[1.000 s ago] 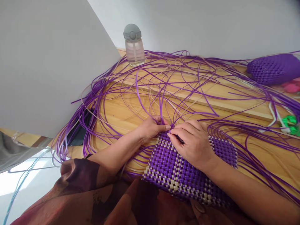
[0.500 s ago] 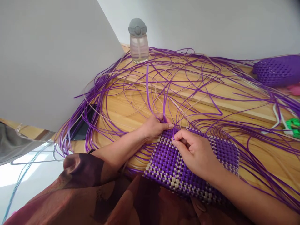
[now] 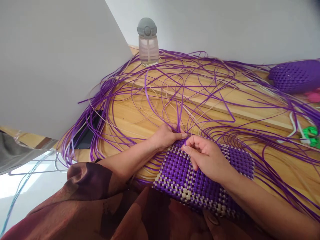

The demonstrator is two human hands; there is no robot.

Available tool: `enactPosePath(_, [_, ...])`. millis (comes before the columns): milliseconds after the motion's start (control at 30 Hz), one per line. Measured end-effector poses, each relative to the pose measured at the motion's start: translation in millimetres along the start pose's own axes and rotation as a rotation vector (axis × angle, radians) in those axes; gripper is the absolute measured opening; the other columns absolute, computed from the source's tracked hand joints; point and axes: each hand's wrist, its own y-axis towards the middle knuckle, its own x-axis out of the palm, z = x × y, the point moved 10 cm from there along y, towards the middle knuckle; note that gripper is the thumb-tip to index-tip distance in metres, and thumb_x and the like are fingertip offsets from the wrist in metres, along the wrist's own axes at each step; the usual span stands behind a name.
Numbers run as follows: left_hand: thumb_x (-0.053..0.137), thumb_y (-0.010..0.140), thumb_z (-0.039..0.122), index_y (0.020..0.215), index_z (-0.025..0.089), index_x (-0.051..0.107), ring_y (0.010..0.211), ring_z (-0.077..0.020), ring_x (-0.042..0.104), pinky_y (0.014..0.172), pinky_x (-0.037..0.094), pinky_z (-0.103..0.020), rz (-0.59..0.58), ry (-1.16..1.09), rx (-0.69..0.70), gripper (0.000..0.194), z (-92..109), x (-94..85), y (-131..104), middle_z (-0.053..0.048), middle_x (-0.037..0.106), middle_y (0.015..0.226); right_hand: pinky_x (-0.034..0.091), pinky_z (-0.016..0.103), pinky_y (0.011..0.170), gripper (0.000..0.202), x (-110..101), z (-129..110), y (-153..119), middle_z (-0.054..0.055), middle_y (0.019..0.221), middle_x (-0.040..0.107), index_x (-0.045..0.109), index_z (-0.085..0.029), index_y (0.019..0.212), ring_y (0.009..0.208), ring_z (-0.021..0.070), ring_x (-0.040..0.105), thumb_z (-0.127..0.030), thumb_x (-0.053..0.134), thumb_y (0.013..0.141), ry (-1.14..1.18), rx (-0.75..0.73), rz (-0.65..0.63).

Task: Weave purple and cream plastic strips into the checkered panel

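A woven panel (image 3: 177, 171) of purple and cream plastic strips lies in front of me, with long loose strips fanning out from its edges. At its far edge my left hand (image 3: 168, 136) is closed, thumb pressed on the weave, with purple strips (image 3: 179, 113) rising from between its fingers. Just right of it, my right hand (image 3: 203, 153) pinches a purple strip close above the panel's surface. The fingertips of both hands nearly meet. My right hand covers part of the panel's middle.
A bottle with a grey lid (image 3: 148, 41) stands at the back. At far right lie a purple perforated item (image 3: 296, 76) and a green object (image 3: 311, 135). A dark flat object (image 3: 87, 136) sits under strips at left. A wooden strip (image 3: 220, 101) crosses the table.
The tall loose strip beyond my left hand has swung left and bent over. My right hand has shifted slightly left, and its fingers have opened a little beneath the pinch.
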Motion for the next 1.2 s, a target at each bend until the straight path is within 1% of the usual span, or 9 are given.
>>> enactPosePath(100, [0.081,0.061,0.026,0.068,0.010,0.067,0.057,-0.0097,0.055,0.062,0.044,-0.025,-0.014,0.015,-0.021,0.022,-0.2,1.9,-1.3,-0.001,0.064,0.061,0.031,0.019,0.040,0.020,2.3,0.9,1.6,-0.011,0.039,0.045,0.048,-0.022,0.082,0.033,0.0083,0.040,-0.039,0.054,0.091,0.039,0.069,-0.083])
enactPosePath(200, [0.082,0.060,0.028,0.069,0.010,0.066,0.054,-0.0096,0.054,0.059,0.043,-0.025,-0.030,-0.018,-0.062,0.026,-0.2,3.0,-2.2,0.000,0.063,0.059,0.032,0.020,0.041,0.024,-13.8,-6.9,8.6,-0.006,0.042,0.053,0.057,-0.020,0.085,0.035,0.0090,0.044,-0.042,0.051,0.092,-0.097,0.061,-0.124])
enactPosePath(333, [0.087,0.054,0.032,0.067,0.010,0.066,0.055,-0.0098,0.054,0.060,0.042,-0.026,-0.052,-0.042,-0.065,0.033,3.2,4.5,-1.6,-0.001,0.063,0.059,0.034,0.021,0.043,0.027,-52.7,-24.5,32.3,-0.003,0.048,0.055,0.065,-0.018,0.083,0.041,0.0097,0.048,-0.044,0.060,0.085,-0.272,-0.055,0.076])
enactPosePath(433, [0.088,0.053,0.032,0.067,0.009,0.066,0.057,-0.0098,0.055,0.062,0.042,-0.026,-0.068,-0.046,-0.059,0.034,4.5,5.2,-0.8,-0.002,0.064,0.061,0.037,0.023,0.046,0.029,-54.4,-24.4,56.0,-0.003,0.052,0.055,0.065,-0.018,0.082,0.045,0.0102,0.048,-0.047,0.062,0.082,-0.186,-0.131,0.107])
enactPosePath(500, [0.087,0.054,0.030,0.066,0.009,0.066,0.056,-0.0095,0.055,0.062,0.042,-0.026,-0.066,-0.045,-0.064,0.032,3.6,4.5,-0.6,-0.001,0.064,0.061,0.037,0.023,0.047,0.030,-63.1,-20.1,74.5,-0.003,0.052,0.055,0.062,-0.018,0.074,0.047,0.0103,0.048,-0.047,0.065,0.080,-0.171,-0.164,0.193])
enactPosePath(633, [0.086,0.056,0.028,0.064,0.011,0.065,0.055,-0.0094,0.055,0.061,0.043,-0.026,-0.053,-0.078,-0.088,0.029,0.2,3.1,-1.5,0.000,0.063,0.059,0.033,0.023,0.046,0.025,-109.7,-13.5,111.8,-0.002,0.053,0.053,0.057,-0.018,0.065,0.046,0.0096,0.044,-0.038,0.066,0.077,-0.196,-0.161,0.472])
enactPosePath(733, [0.087,0.055,0.030,0.065,0.010,0.065,0.056,-0.0096,0.056,0.063,0.045,-0.026,-0.068,-0.105,-0.105,0.031,-1.2,4.9,-2.3,-0.001,0.064,0.061,0.032,0.023,0.045,0.021,-135.8,-19.6,129.6,-0.002,0.056,0.053,0.055,-0.018,0.065,0.047,0.0088,0.043,-0.033,0.065,0.076,-0.189,-0.176,0.589])
enactPosePath(933, [0.086,0.058,0.039,0.076,0.007,0.071,0.063,-0.0141,0.063,0.069,0.049,-0.029,-0.116,-0.185,-0.179,0.039,-7.3,14.1,-4.8,-0.008,0.071,0.072,0.034,0.024,0.046,0.021,-133.6,-27.9,135.0,-0.001,0.059,0.056,0.059,-0.018,0.074,0.047,0.0103,0.047,-0.036,0.056,0.085,-0.208,-0.186,0.580])
enactPosePath(1200, [0.084,0.062,0.030,0.068,0.012,0.066,0.055,-0.0090,0.057,0.060,0.045,-0.024,-0.063,-0.071,-0.090,0.025,-4.3,6.7,-2.0,0.000,0.066,0.063,0.033,0.027,0.058,0.026,-156.7,-41.0,150.9,0.000,0.053,0.047,0.055,-0.017,0.054,0.062,0.0149,0.046,-0.028,0.070,0.072,-0.437,-0.158,0.709])
